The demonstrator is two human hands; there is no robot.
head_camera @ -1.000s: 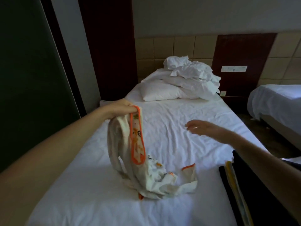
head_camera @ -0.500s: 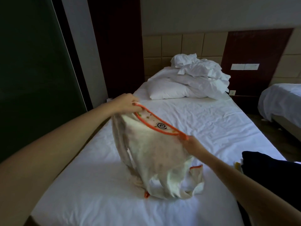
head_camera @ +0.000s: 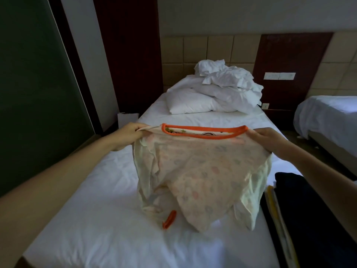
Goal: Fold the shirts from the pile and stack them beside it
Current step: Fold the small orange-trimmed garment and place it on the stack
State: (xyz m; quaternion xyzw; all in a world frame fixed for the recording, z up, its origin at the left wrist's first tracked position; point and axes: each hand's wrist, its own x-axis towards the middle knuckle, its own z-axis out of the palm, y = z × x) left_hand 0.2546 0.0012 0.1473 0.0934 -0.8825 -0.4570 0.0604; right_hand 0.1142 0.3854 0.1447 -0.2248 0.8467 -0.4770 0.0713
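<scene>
Left hand (head_camera: 129, 133) and right hand (head_camera: 264, 136) pinching shirt (head_camera: 201, 171) shoulders, neckline stretched taut, hem dragging on bed (head_camera: 96, 219). Spreading step imo. Next: lay flat, fold sleeves in. Dark pile (head_camera: 309, 213) right.

White-sheeted bed (head_camera: 87, 219) with pillow (head_camera: 189, 103), crumpled duvet (head_camera: 228, 78), dark clothes stack (head_camera: 301, 202).

A white bed (head_camera: 96, 219) has a soft pillow (head_camera: 191, 103) at its far end, with a crumpled sheet (head_camera: 228, 76) heaped on top. Another bed (head_camera: 328, 117) stands to the right. A switch plate (head_camera: 279, 76) is on the wall behind.
</scene>
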